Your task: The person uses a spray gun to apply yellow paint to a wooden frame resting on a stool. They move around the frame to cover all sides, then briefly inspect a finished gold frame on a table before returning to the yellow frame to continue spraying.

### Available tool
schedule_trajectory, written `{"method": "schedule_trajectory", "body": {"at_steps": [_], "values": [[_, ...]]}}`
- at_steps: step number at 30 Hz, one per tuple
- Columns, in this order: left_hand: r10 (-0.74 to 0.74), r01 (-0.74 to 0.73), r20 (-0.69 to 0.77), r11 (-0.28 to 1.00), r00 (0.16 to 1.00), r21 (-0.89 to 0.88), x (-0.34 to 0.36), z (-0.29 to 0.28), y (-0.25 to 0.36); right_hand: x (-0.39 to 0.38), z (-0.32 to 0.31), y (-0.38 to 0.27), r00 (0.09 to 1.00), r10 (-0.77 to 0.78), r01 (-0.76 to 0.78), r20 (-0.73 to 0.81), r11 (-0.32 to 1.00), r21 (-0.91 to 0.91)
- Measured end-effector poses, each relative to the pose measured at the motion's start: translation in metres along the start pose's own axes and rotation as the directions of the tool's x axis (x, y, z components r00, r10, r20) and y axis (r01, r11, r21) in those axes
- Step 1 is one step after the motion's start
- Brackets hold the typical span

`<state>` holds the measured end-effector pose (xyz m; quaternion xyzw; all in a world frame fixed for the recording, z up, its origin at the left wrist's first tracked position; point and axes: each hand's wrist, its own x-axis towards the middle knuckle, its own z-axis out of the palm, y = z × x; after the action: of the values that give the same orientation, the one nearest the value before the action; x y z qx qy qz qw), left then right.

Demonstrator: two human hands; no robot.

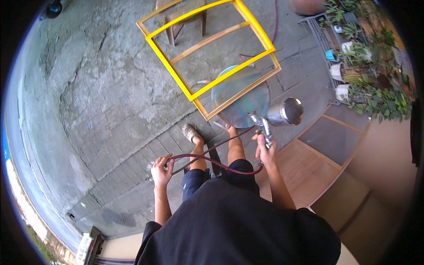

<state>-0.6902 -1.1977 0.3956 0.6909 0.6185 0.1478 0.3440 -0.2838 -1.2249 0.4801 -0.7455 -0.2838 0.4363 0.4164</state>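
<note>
My right hand (266,150) grips a silver spray gun (264,129) with a metal cup (287,112) on it. My left hand (162,172) is closed on a dark red hose (207,158), which loops across my legs. Ahead of me a bright yellow rectangular frame (170,68) lies over a bare wooden frame (240,100). Their near part overlies a round, paint-marked stool top (223,95), and their far part rests over a wooden stool (198,22). The spray gun is beside the round top, to the right of the frames.
Potted plants (366,84) on a metal rack (322,44) line the right, with a terracotta pot (309,6) farther back. Mesh-panelled wooden doors (331,137) and boards lie at lower right. The cracked concrete floor (97,88) stretches left to a road (31,185). My sandalled foot (191,132) is below.
</note>
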Motion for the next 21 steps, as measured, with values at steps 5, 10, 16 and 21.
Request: {"method": "schedule_trajectory", "body": {"at_steps": [5, 10, 16, 21], "values": [[-0.059, 0.075, 0.142, 0.991, 0.988, -0.113, 0.019, -0.017, 0.017, -0.025, -0.029, -0.041, 0.965, -0.075, 0.100, -0.251, 0.991, 0.088], [0.062, -0.030, 0.155, 0.980, 0.986, -0.199, 0.039, -0.023, 0.026, -0.047, -0.043, -0.075, 0.943, -0.129, 0.164, -0.308, 0.982, 0.090], [0.164, -0.096, 0.213, 0.949, 0.963, -0.299, 0.057, -0.022, 0.047, -0.050, -0.048, -0.099, 0.919, -0.125, 0.193, -0.375, 0.970, 0.147], [0.214, -0.178, 0.259, 0.972, 0.942, -0.155, 0.066, -0.017, 0.082, -0.020, -0.055, -0.115, 0.933, -0.227, 0.252, -0.278, 0.966, 0.056]]}}
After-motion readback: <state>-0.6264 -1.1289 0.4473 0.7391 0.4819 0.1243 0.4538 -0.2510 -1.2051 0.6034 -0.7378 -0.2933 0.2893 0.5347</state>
